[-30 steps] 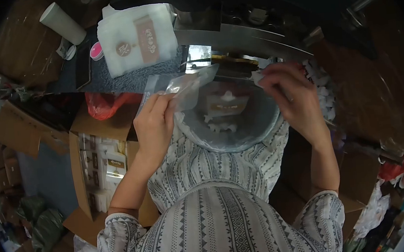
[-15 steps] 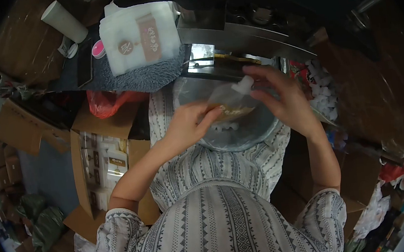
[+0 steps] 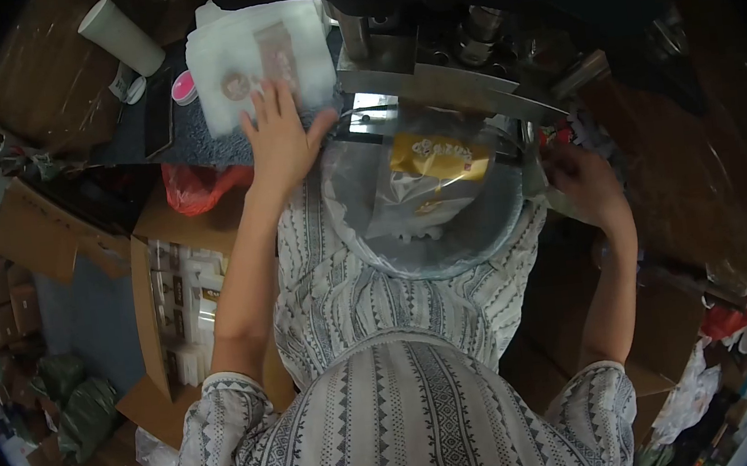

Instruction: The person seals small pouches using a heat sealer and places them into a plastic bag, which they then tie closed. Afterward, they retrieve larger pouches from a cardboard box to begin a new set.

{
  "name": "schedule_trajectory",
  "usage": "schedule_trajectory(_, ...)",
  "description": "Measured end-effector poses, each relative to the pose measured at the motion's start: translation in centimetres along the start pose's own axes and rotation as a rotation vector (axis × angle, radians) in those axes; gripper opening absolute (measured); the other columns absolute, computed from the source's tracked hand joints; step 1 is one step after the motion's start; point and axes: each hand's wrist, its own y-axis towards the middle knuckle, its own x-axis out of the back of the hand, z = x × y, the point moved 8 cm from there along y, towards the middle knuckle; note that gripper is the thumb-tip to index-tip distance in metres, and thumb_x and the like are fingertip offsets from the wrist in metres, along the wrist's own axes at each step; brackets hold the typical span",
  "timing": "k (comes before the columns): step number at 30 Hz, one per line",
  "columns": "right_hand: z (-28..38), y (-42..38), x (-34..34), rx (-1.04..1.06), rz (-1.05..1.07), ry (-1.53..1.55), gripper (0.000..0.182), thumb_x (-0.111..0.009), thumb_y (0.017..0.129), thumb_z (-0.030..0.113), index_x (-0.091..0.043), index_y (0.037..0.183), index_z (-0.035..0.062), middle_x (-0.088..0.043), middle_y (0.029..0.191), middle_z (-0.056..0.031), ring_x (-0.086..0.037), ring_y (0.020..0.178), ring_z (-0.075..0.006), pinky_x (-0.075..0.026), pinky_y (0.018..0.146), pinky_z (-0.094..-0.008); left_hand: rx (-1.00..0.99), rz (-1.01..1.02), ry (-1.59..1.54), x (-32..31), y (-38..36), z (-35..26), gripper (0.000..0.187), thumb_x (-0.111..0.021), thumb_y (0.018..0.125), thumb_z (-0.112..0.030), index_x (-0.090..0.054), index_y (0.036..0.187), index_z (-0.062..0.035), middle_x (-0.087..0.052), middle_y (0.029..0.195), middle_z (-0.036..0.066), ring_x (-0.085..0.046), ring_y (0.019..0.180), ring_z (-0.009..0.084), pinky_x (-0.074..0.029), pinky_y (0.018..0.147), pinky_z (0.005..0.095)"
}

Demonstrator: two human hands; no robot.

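Note:
My left hand (image 3: 281, 147) lies with fingers spread on a stack of white printed pouches (image 3: 223, 53). A clear plastic pouch with a gold printed panel (image 3: 438, 158) sits over the plastic-lined round tub (image 3: 505, 228) in my lap, its upper edge close under the metal machine (image 3: 457, 74). No spout shows on it from here. White small pieces (image 3: 419, 233) are visible in the tub below the pouch. Right of the tub, my right hand (image 3: 589, 185) has its fingers curled together beside a bag with red print (image 3: 559, 133); anything between the fingertips is hidden.
A grey fluffy towel (image 3: 190, 129) lies under the pouch stack, with a pink round container (image 3: 183, 87) and a white cup (image 3: 121, 37) nearby. A red plastic bag (image 3: 196, 188) hangs at the left, above an open carton of packets (image 3: 189, 298). Brown boxes stand around.
My left hand has let go of the pouch and moved up-left onto the stack. My right hand has left the white spout and moved right and down. The pouch now shows its gold panel.

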Motion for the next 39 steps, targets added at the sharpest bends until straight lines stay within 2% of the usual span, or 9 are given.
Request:
schedule_trajectory(3,1.0,-0.4,1.6,0.010,-0.088,0.130,0.017,-0.061,0.083,0.011,-0.066,0.096,0.0015,-0.064,0.078,-0.0169,-0.064,0.070,-0.0290,-0.049,0.066,-0.0354,-0.179,0.110,-0.186,1.2,-3.7,-1.3,0.061,-0.067,0.082,-0.028,-0.041,0.134,-0.0090,-0.047,0.130,0.019,-0.044,0.117,0.0397,-0.035,0.097,0.0484)
schedule_trajectory(10,14.4,-1.9,0.2,0.456,-0.129,0.226,0.016,-0.062,0.086,0.008,-0.065,0.100,0.0008,-0.060,0.088,-0.0089,-0.061,0.071,-0.0183,-0.048,0.061,-0.0296,0.106,-0.052,-0.399,9.2,-5.5,-0.9,0.012,-0.064,0.077,-0.004,-0.064,0.088,-0.0053,-0.058,0.076,0.011,-0.058,0.068,0.0334,-0.046,0.059,0.0374)
schedule_trajectory(23,14.8,-0.5,-2.0,0.521,-0.117,0.323,0.022,-0.067,0.083,0.012,-0.062,0.101,-0.0001,-0.060,0.089,-0.0129,-0.063,0.070,-0.0286,-0.051,0.065,-0.0346,-0.173,0.343,-0.796,7.1,-5.6,-9.4,0.010,-0.063,0.084,-0.008,-0.066,0.090,-0.0014,-0.063,0.077,0.010,-0.063,0.065,0.0239,-0.048,0.056,0.0328)
schedule_trajectory(25,13.0,-0.6,-0.2,0.379,-0.271,0.260,0.026,-0.068,0.082,0.014,-0.062,0.103,0.0008,-0.062,0.091,-0.0146,-0.063,0.072,-0.0293,-0.051,0.066,-0.0346,0.389,0.820,-1.070,2.2,-6.2,-9.4,0.018,-0.063,0.088,-0.016,-0.065,0.091,0.0023,-0.065,0.078,0.012,-0.065,0.067,0.0151,-0.048,0.056,0.0285)
schedule_trajectory(29,9.0,-1.6,1.1,0.285,-0.188,0.064,0.027,-0.068,0.082,0.017,-0.062,0.104,0.0025,-0.062,0.096,-0.0151,-0.064,0.078,-0.0312,-0.052,0.068,-0.0373,0.564,0.817,-1.433,-1.5,-4.7,-10.8,0.026,-0.064,0.089,-0.021,-0.065,0.091,0.0048,-0.066,0.075,0.014,-0.065,0.072,0.0115,-0.048,0.057,0.0255)
schedule_trajectory(31,4.1,-1.0,2.5,-0.045,-0.364,-0.500,0.027,-0.063,0.085,0.019,-0.061,0.108,0.0048,-0.066,0.097,-0.0178,-0.065,0.087,-0.0320,-0.052,0.072,-0.0413,0.660,0.740,-1.685,-2.0,-4.9,-11.2,0.029,-0.063,0.089,-0.023,-0.065,0.094,0.0049,-0.067,0.075,0.013,-0.066,0.067,0.0196,-0.050,0.059,0.0288)
schedule_trajectory(34,-0.7,0.4,0.7,-0.117,-0.434,-0.715,0.022,-0.061,0.084,0.018,-0.063,0.101,0.0047,-0.065,0.097,-0.0200,-0.063,0.091,-0.0372,-0.050,0.073,-0.0467,0.281,0.508,-1.007,0.0,-2.4,-7.6,0.040,-0.065,0.087,-0.029,-0.060,0.108,0.0054,-0.065,0.102,0.020,-0.065,0.085,0.0312,-0.051,0.072,0.0354)
schedule_trajectory(36,-0.7,1.0,0.3,-0.073,-0.347,-0.634,0.020,-0.060,0.083,0.015,-0.063,0.099,0.0043,-0.065,0.096,-0.0205,-0.062,0.091,-0.0380,-0.050,0.074,-0.0464,0.009,-0.170,-0.530,4.3,1.0,-2.5,0.056,-0.066,0.085,-0.033,-0.050,0.124,0.0030,-0.048,0.131,0.025,-0.053,0.111,0.0380,-0.042,0.092,0.0461)
schedule_trajectory(39,0.1,0.8,0.2,-0.032,-0.231,-0.455,0.019,-0.060,0.080,0.010,-0.062,0.098,0.0035,-0.065,0.095,-0.0211,-0.062,0.091,-0.0390,-0.050,0.075,-0.0461,-0.075,0.003,0.048,-0.1,-1.6,-0.8,0.061,-0.067,0.083,-0.033,-0.044,0.130,-0.0017,-0.036,0.139,0.026,-0.041,0.123,0.0377,-0.029,0.102,0.0517)
